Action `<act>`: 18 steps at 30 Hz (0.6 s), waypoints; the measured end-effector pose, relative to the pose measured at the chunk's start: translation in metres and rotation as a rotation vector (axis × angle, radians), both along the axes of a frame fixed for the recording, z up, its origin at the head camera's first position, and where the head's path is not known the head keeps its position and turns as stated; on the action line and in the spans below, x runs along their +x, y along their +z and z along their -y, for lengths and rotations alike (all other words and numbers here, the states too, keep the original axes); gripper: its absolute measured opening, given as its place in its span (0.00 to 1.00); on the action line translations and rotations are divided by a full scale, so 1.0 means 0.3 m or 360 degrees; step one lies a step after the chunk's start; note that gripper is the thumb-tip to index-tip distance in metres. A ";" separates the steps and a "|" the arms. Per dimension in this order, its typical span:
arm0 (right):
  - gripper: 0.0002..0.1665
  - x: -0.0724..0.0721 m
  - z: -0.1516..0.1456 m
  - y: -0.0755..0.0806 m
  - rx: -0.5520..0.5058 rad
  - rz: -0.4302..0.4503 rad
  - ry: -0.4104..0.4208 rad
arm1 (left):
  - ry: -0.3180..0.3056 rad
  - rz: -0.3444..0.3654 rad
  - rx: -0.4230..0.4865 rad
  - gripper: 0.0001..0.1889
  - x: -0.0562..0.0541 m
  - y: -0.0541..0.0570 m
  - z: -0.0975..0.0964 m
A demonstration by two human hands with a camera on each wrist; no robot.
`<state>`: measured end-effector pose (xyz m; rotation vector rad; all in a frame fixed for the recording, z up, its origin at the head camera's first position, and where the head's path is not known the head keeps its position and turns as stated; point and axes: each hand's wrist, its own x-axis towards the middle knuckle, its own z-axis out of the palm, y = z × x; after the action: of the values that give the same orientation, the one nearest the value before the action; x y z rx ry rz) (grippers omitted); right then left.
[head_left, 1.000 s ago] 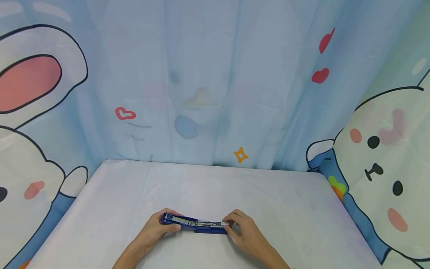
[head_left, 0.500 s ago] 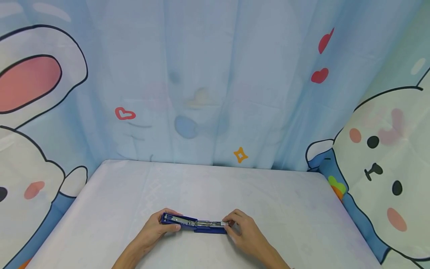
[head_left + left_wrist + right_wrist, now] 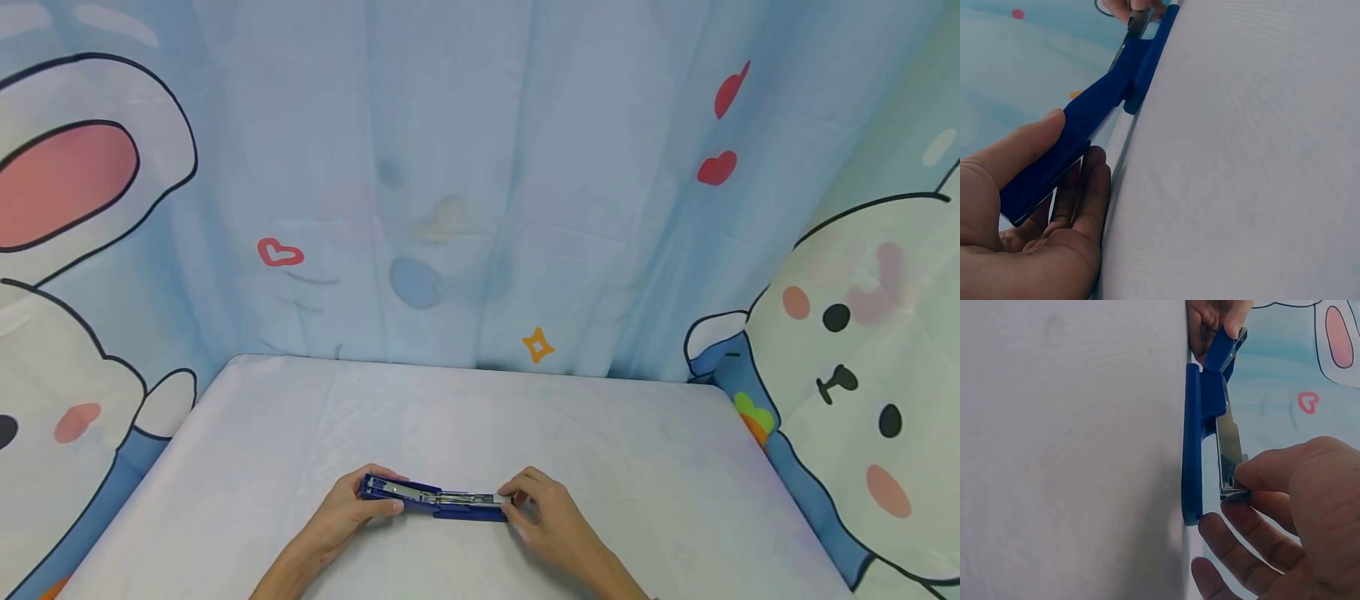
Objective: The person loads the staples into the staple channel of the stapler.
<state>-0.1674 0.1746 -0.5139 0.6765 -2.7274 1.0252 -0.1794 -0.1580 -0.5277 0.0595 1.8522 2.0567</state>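
Plainly, the unfolded stapler (image 3: pixel 423 497) sits short of the worktop's (image 3: pixel 480 425) far edge; left hand (image 3: pixel 354 504), fingers round its cover (image 3: pixel 1079 136), should brace it; right hand (image 3: pixel 547 510), fingers nearly closed, pinches the rail tip (image 3: pixel 1227 478), best worked straight.

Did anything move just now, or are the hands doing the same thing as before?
Nothing has visibly moved, and nothing was picked up or let go. It all stayed the same: the left hand holds the swung-back lid of the open blue stapler, and the right hand pinches the far end of its metal strip, above the white table.
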 end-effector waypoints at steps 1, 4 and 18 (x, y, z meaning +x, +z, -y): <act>0.09 0.000 -0.001 -0.001 -0.0005 -0.0003 0.0003 | -0.0001 0.0000 0.0002 0.25 0.000 0.000 0.000; 0.09 -0.001 -0.002 -0.004 -0.0021 -0.0012 0.0005 | -0.0007 -0.0002 0.0010 0.25 0.000 -0.001 0.001; 0.10 -0.002 -0.003 -0.014 -0.0038 0.0016 -0.0007 | 0.0006 -0.0007 0.0023 0.25 0.002 -0.006 0.001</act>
<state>-0.1679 0.1756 -0.5180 0.6628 -2.7193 1.0617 -0.1789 -0.1584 -0.5295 0.0643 1.8413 2.0744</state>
